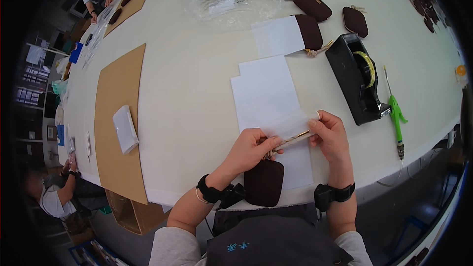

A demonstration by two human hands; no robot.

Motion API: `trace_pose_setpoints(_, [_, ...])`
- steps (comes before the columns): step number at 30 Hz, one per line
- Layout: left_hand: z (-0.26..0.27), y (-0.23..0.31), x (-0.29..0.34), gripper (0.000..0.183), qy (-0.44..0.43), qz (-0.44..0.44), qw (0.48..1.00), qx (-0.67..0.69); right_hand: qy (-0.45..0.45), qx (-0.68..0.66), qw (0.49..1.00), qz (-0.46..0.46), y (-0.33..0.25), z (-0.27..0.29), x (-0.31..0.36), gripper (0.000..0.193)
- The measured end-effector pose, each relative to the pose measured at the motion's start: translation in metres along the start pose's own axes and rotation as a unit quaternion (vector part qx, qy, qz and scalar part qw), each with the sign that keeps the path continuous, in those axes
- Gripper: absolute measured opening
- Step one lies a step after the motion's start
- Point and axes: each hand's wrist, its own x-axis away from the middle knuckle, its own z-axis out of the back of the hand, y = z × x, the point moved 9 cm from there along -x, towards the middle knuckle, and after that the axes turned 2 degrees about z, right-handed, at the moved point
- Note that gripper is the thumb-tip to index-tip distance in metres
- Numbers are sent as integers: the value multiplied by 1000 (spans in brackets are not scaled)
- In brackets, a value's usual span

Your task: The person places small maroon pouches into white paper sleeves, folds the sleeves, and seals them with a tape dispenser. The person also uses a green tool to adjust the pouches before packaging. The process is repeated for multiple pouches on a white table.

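Observation:
A dark brown zip pouch (264, 184) lies at the table's near edge, just below my hands. From its top runs a light braided cord with a slim gold-coloured metal piece (301, 134). A thin translucent white wrapping sheet (286, 124) lies around this cord. My left hand (253, 149) pinches the cord near the pouch, thumb on top. At the cord's far end, my right hand (331, 135) is closed on the wrapping sheet, thumb and fingers pressed together. Beneath and beyond my hands lie white paper sheets (266, 91).
A black tape dispenser (352, 81) and a green air blow gun (395, 113) stand right. Brown pouches (313, 6) and clear plastic bags (221, 0) lie at the far side. Left, a cardboard sheet (116, 79) bears a white wrapped packet (125, 129). Two people work farther left.

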Motion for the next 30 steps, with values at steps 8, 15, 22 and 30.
trace_pose_setpoints(8, [-8, 14, 2, 24, -10, -68, 994, -88, -77, 23, 996, -49, 7, -21, 2, 14])
trace_pose_setpoints(15, [-5, 7, 1, 26, 15, -55, 997, -43, -68, 31, 997, -32, 8, -21, 0, 12])
trace_pose_setpoints(22, [-6, 12, 1, 26, 45, -49, 994, -88, -56, 41, 997, -12, 4, -21, 0, 14])
trace_pose_setpoints(30, [-8, 7, 0, 27, 25, -51, 998, -21, -54, 54, 997, -18, 3, -23, 1, 14])
